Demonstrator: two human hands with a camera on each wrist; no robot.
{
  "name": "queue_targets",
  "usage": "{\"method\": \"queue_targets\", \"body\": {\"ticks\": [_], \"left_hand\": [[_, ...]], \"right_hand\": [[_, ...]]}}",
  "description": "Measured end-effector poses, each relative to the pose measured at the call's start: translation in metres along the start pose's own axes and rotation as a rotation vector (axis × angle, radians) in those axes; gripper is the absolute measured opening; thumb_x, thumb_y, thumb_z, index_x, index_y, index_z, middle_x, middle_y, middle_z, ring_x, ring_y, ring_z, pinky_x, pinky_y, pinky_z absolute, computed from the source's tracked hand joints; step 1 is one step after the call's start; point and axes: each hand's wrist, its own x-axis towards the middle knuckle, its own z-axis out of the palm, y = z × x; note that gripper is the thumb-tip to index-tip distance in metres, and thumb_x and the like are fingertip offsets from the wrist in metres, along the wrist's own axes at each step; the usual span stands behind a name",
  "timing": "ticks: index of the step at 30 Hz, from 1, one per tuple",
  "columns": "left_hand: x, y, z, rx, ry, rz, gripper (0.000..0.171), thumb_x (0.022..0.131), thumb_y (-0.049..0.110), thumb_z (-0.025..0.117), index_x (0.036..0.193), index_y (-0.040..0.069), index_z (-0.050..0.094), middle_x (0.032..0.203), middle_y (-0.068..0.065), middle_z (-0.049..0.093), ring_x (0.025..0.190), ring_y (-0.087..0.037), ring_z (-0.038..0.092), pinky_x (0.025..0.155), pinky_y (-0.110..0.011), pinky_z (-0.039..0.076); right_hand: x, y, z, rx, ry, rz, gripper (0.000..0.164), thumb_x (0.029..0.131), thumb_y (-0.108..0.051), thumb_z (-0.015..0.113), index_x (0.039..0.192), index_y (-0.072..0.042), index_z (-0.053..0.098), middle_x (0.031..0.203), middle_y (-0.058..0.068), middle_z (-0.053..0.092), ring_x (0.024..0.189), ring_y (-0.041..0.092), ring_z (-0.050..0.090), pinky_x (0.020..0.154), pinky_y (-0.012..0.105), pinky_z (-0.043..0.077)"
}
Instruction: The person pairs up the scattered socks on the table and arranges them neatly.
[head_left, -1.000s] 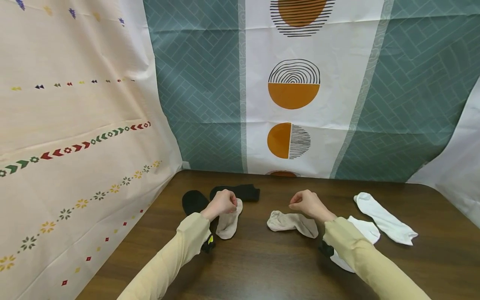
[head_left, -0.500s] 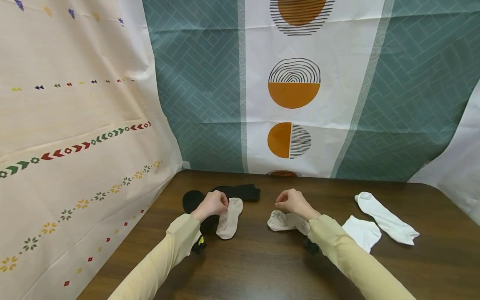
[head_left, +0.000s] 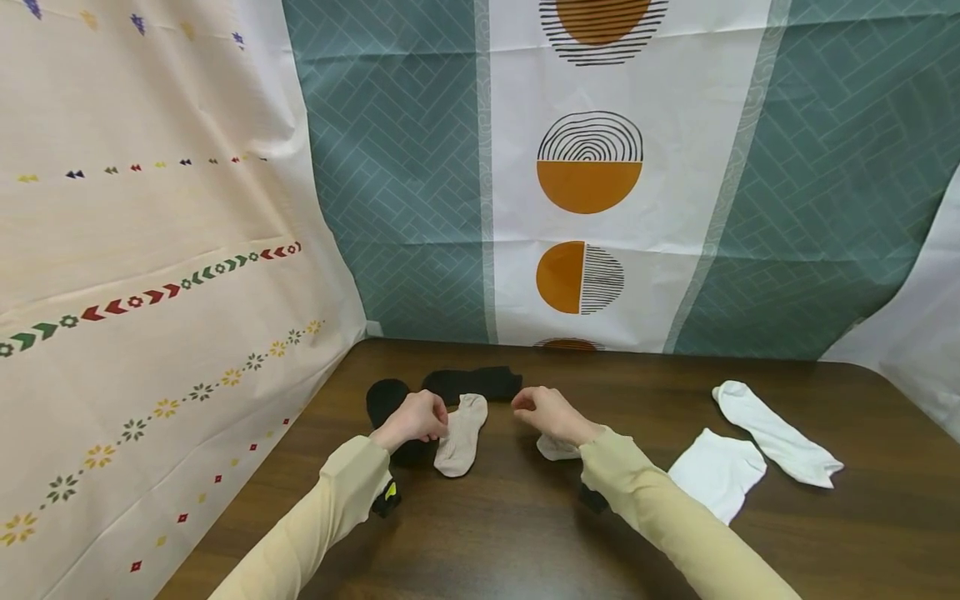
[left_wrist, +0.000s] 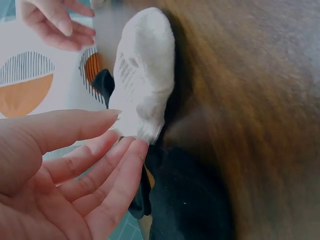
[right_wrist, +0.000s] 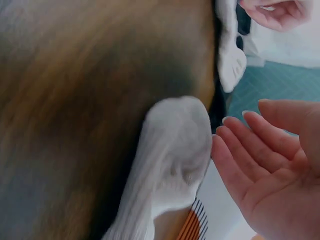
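Note:
My left hand [head_left: 414, 419] hovers at the left end of a light beige sock [head_left: 463, 442], fingers loosely bent. In the left wrist view a gap shows between thumb and fingers, in front of that sock's cuff [left_wrist: 145, 117]. My right hand [head_left: 551, 414] is over the second beige sock [head_left: 557, 448], hiding most of it in the head view. The right wrist view shows this sock [right_wrist: 175, 145] lying beside the relaxed fingertips, with nothing held in the palm.
Two black socks, one at the back [head_left: 476, 383] and one at the left [head_left: 386, 400], lie near my left hand. To the right are two white socks, a wider one [head_left: 720, 477] and a long one [head_left: 776, 433]. Patterned cloth [head_left: 397, 208] hangs behind the brown table [head_left: 487, 542].
My right hand has moved left across the second beige sock, uncovering more of the wider white sock. My left hand has shifted slightly left and toward me. The socks stay in place.

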Motion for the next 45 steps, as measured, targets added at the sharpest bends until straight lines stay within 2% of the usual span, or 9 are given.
{"method": "queue_targets", "body": {"ticks": [5,8,10,14,24,31,36,40,45], "left_hand": [[0.0,0.0,0.003,-0.003,-0.046,0.056,0.016,0.069,-0.002,0.07,0.065,0.008,0.058,0.058,-0.002,0.055,0.049,-0.015,0.054,0.047,-0.026,0.046],[0.001,0.001,0.006,0.013,-0.059,0.049,0.017,0.067,-0.003,0.072,0.067,0.007,0.059,0.063,-0.002,0.054,0.05,-0.015,0.053,0.047,-0.026,0.045],[0.001,0.004,0.007,0.034,-0.066,0.017,0.017,0.065,-0.004,0.074,0.069,0.005,0.06,0.065,-0.002,0.054,0.051,-0.016,0.052,0.048,-0.027,0.044],[0.0,0.006,0.01,0.077,-0.07,0.019,0.019,0.063,-0.004,0.076,0.072,0.004,0.061,0.065,-0.001,0.053,0.05,-0.014,0.049,0.047,-0.026,0.041],[0.001,0.01,0.012,0.106,-0.081,0.034,0.021,0.062,-0.006,0.075,0.073,0.004,0.06,0.065,-0.001,0.053,0.055,-0.015,0.047,0.049,-0.026,0.04],[0.002,0.011,0.011,0.142,-0.088,0.074,0.021,0.06,-0.008,0.072,0.073,0.005,0.061,0.065,0.0,0.052,0.058,-0.015,0.046,0.05,-0.026,0.038],[0.005,0.014,0.013,0.152,-0.113,0.094,0.021,0.062,-0.008,0.071,0.075,0.005,0.061,0.069,0.0,0.052,0.062,-0.016,0.046,0.052,-0.027,0.04],[0.006,0.015,0.014,0.158,-0.129,0.103,0.021,0.065,-0.007,0.072,0.078,0.006,0.062,0.074,-0.002,0.055,0.067,-0.017,0.049,0.057,-0.029,0.042],[0.004,0.017,0.013,0.138,-0.091,0.103,0.018,0.068,-0.003,0.074,0.079,0.004,0.062,0.075,-0.002,0.055,0.066,-0.017,0.05,0.057,-0.03,0.043]], "right_hand": [[0.007,-0.006,0.014,-0.04,-0.017,-0.085,0.018,0.086,-0.003,0.058,0.102,0.004,0.061,0.096,0.011,0.061,0.089,0.024,0.057,0.077,0.036,0.044],[0.011,-0.008,0.021,-0.066,-0.049,-0.126,0.022,0.087,-0.003,0.057,0.107,0.006,0.059,0.102,0.014,0.06,0.095,0.025,0.056,0.081,0.038,0.043],[0.014,-0.009,0.025,-0.09,-0.077,-0.139,0.025,0.088,-0.003,0.056,0.111,0.005,0.057,0.108,0.015,0.058,0.101,0.026,0.053,0.085,0.038,0.04],[0.017,-0.011,0.032,-0.142,-0.105,-0.17,0.029,0.089,-0.004,0.055,0.117,0.005,0.055,0.114,0.016,0.056,0.109,0.027,0.049,0.089,0.039,0.037],[0.014,-0.011,0.041,-0.249,-0.133,-0.283,0.023,0.088,-0.005,0.056,0.109,0.005,0.059,0.106,0.016,0.059,0.1,0.027,0.054,0.087,0.038,0.039],[0.012,-0.01,0.04,-0.318,-0.073,-0.258,0.022,0.088,-0.012,0.058,0.106,-0.001,0.063,0.101,0.009,0.062,0.093,0.027,0.053,0.082,0.039,0.04],[0.009,-0.012,0.038,-0.312,-0.038,-0.241,0.016,0.087,-0.011,0.058,0.099,-0.001,0.065,0.093,0.007,0.063,0.085,0.024,0.053,0.075,0.037,0.043],[0.007,-0.013,0.035,-0.279,-0.035,-0.203,0.013,0.087,-0.011,0.059,0.092,-0.003,0.067,0.083,0.001,0.063,0.073,0.015,0.055,0.065,0.033,0.045],[0.009,-0.005,0.033,-0.238,0.006,-0.188,0.013,0.087,-0.014,0.059,0.09,-0.005,0.067,0.081,0.0,0.062,0.069,0.01,0.054,0.062,0.031,0.046]]}}
